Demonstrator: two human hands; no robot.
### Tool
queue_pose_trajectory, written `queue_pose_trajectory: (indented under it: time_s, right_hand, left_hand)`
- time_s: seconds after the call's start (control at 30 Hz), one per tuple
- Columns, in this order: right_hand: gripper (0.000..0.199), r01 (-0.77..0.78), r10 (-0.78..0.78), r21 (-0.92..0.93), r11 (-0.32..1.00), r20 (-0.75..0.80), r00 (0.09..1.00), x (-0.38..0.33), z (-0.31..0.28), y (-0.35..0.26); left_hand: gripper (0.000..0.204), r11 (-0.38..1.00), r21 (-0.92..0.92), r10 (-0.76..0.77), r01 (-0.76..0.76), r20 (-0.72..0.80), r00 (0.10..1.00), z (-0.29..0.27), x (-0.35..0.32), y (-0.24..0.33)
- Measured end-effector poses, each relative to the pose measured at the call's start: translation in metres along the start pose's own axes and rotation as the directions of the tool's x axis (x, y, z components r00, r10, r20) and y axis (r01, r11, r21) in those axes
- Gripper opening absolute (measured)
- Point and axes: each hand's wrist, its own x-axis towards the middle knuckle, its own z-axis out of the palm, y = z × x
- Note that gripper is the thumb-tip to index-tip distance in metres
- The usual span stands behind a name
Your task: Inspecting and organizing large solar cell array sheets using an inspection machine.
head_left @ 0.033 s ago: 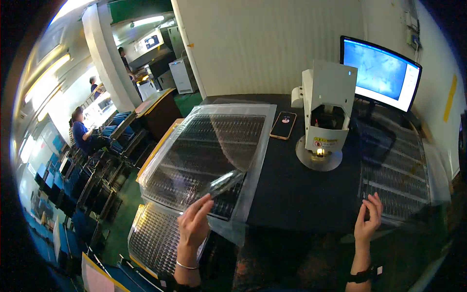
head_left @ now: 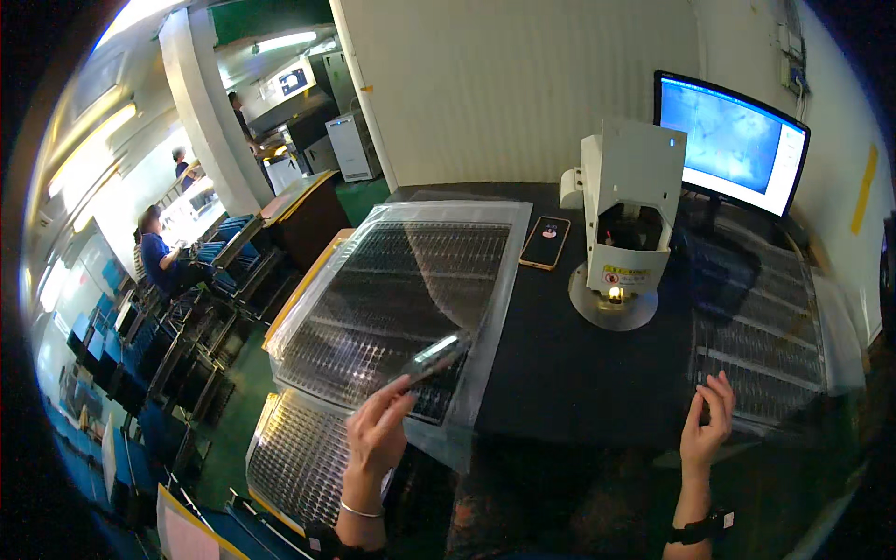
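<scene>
My left hand (head_left: 378, 434), its fingers pinched, is at the near edge of a clear film sheet (head_left: 383, 280) printed with rows of small dark marks. Just beyond the fingertips, a raised, shiny fold of clear film (head_left: 437, 352) catches the light, and the pinch is on it. At the near left corner of a second patterned film sheet (head_left: 761, 327), my right hand (head_left: 707, 429) has thumb and fingers closed together on the film's edge. Between the two sheets stands a white inspection microscope (head_left: 630, 201) with a lit round base (head_left: 611, 303).
A phone (head_left: 545, 243) lies beside the microscope. Behind it, a monitor (head_left: 733, 140) shows a blue picture. More patterned sheets (head_left: 303, 457) hang lower at the table's left. A seated person (head_left: 161, 257) and racks (head_left: 233, 252) are farther left.
My left hand has shifted slightly right, and the shiny fold of film with it. My right hand stays in place.
</scene>
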Motion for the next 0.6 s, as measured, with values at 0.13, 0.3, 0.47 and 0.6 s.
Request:
queue_pose_trajectory:
  time_s: [0.13,0.3,0.47,0.6]
  right_hand:
    - [0.009,-0.042,0.042,0.024,0.999,0.001,0.999,0.001,0.003,-0.003]
    - [0.009,-0.03,0.028,0.047,0.998,0.035,0.999,0.002,0.007,-0.004]
    - [0.01,-0.002,0.001,0.031,1.0,0.031,1.0,-0.009,0.0,0.006]
    - [0.021,0.039,-0.044,0.087,0.995,0.063,0.997,0.005,-0.001,-0.044]
  left_hand:
    - [0.018,0.999,-0.041,-0.006,0.016,0.235,0.972,0.006,-0.007,0.015]
    - [0.018,0.998,0.069,-0.034,0.014,0.302,0.953,0.009,-0.023,0.019]
    - [0.015,0.991,-0.128,0.013,0.023,0.273,0.962,0.004,-0.021,-0.002]
    - [0.015,0.997,-0.081,0.02,-0.016,0.046,0.999,-0.019,0.005,0.002]
